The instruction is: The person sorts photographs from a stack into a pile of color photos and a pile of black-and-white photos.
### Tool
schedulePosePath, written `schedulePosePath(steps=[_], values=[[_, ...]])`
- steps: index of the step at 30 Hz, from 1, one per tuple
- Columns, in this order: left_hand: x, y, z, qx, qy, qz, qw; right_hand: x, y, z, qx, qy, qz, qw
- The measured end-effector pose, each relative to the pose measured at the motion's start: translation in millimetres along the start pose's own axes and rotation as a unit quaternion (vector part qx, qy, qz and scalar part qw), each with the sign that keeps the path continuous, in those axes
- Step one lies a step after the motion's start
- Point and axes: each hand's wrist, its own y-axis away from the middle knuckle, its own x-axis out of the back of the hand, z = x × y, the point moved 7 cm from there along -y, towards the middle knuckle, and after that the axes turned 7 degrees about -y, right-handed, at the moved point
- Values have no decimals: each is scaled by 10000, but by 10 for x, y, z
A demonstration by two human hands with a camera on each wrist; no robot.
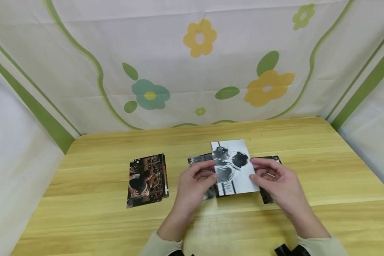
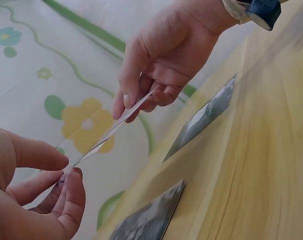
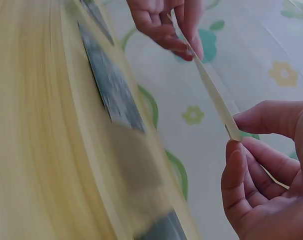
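A black-and-white photo print (image 1: 235, 167) is held above the table between both hands, showing two dark-haired figures turned sideways. My left hand (image 1: 195, 186) pinches its left edge between thumb and fingers; my right hand (image 1: 281, 183) pinches the right edge the same way. Both wrist views show the print (image 2: 114, 127) nearly edge-on, so I cannot tell whether it is one sheet or several. Behind and below it lies a dark photo (image 1: 211, 193), partly covered by the print and left hand. Another dark photo (image 1: 267, 196) lies under the right hand, mostly hidden.
To the left, a small uneven stack of colour photos (image 1: 144, 183) lies on the wooden table (image 1: 92, 192). A white cloth (image 1: 179, 71) printed with flowers hangs behind the table, with white fabric at both sides. Dark straps (image 1: 291, 250) show at the sleeve cuffs.
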Motion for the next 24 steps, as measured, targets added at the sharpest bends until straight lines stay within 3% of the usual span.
schedulePosePath(steps=[9,13,18,24], values=[[-585,-22,3,144,176,-653,9976,633,120,243,-351,706,216,9967],[-795,-46,-6,154,275,-948,9950,874,154,341,-428,583,349,9968],[-945,-43,-31,157,224,-1321,9909,1074,210,467,-537,322,477,9969],[-1018,-43,-43,245,329,-1272,9910,1163,168,521,-455,156,436,9979]])
